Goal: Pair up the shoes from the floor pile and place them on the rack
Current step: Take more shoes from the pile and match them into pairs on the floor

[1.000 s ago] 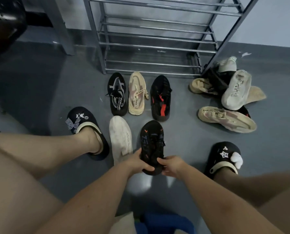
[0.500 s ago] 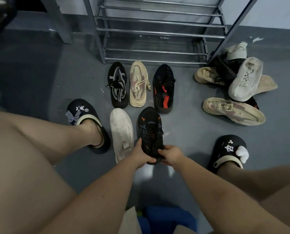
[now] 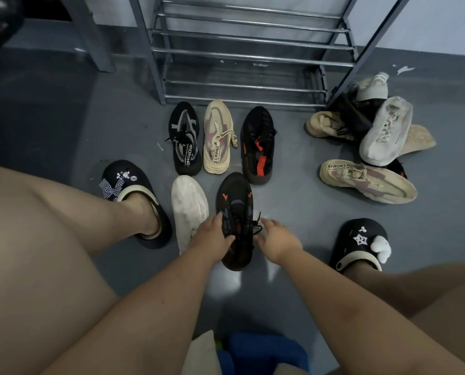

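Observation:
A black sneaker with orange marks point(image 3: 236, 204) lies on the grey floor between my feet. My left hand point(image 3: 212, 236) grips its left side, thumb across the laces. Just off its right edge, my right hand point(image 3: 277, 239) hovers with fingers loosely spread, holding nothing. A white shoe point(image 3: 189, 209) lies beside it on the left. Beyond them sit a black-and-white shoe point(image 3: 185, 139), a beige shoe point(image 3: 216, 136) and a black shoe with red accents point(image 3: 258, 144). The metal rack point(image 3: 242, 50) stands behind them with bare bars. A pile of shoes point(image 3: 374, 131) lies to the right.
My feet wear dark clogs, one left point(image 3: 133, 185) and one right point(image 3: 361, 242). A beige sneaker point(image 3: 366, 181) lies at the pile's near edge. A grey post point(image 3: 90, 36) stands at the back left. Something blue point(image 3: 263, 350) sits below my arms.
Both hands held the black sneaker's heel before. They have slid forward along it, and my right hand has come off the shoe and spread.

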